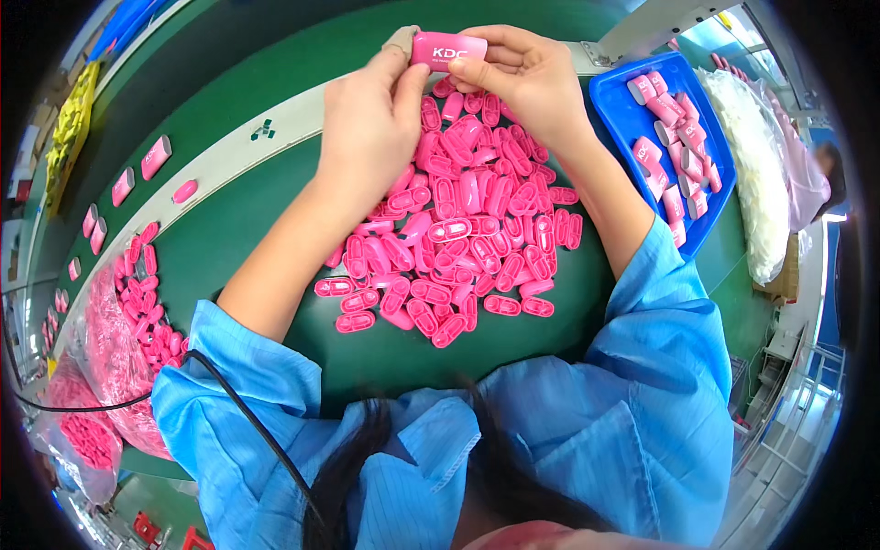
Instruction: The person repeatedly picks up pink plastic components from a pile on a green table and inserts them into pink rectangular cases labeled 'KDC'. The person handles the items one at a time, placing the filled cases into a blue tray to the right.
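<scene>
Both my hands hold one small pink plastic case (446,49) with white print, raised above the far side of the green table (229,247). My left hand (371,119) grips its left end between thumb and fingers. My right hand (522,73) pinches its right end. Under my hands lies a big heap of loose pink plastic shells (467,229), oblong with oval openings, spread over the table between my forearms.
A blue tray (623,115) at the right holds several finished pink cases (674,147). White bagged material (756,174) lies beyond it. More pink shells (142,293) and clear bags of them (101,385) sit at the left. Single pink cases (156,158) lie on a grey conveyor strip.
</scene>
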`<state>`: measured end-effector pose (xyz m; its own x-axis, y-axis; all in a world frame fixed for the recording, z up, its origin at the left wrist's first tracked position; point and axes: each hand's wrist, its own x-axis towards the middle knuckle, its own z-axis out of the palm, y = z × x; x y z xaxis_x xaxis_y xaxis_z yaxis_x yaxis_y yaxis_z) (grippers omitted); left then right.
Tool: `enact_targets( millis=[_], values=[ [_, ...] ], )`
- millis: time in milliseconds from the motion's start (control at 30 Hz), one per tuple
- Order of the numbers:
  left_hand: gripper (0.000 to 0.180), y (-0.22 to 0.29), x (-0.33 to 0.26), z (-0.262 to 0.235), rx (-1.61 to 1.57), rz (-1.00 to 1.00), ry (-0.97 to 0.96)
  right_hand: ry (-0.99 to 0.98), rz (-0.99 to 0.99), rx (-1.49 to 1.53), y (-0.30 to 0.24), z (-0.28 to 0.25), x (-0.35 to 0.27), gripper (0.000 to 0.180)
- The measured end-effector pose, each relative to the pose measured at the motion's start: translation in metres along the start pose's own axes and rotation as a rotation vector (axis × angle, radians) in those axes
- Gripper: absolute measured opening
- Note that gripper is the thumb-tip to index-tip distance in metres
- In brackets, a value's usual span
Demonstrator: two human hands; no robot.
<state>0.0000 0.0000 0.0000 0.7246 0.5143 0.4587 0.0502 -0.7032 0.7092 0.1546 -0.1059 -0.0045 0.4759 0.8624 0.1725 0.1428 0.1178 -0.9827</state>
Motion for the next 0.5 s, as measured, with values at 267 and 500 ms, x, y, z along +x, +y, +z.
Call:
enact_targets(
  millis=[267,500],
  values=[
    [0.035,0.007,-0.004,0.0,0.246,0.16,0.082,0.068,-0.156,-0.123,-0.011,0.017,-0.01,0.029],
    [0.035,-0.012,0.038,-0.008,-0.431,-0.208,-0.063,0.058,-0.089,-0.272,-0.031,0.0,0.005,0.036]
  ],
)
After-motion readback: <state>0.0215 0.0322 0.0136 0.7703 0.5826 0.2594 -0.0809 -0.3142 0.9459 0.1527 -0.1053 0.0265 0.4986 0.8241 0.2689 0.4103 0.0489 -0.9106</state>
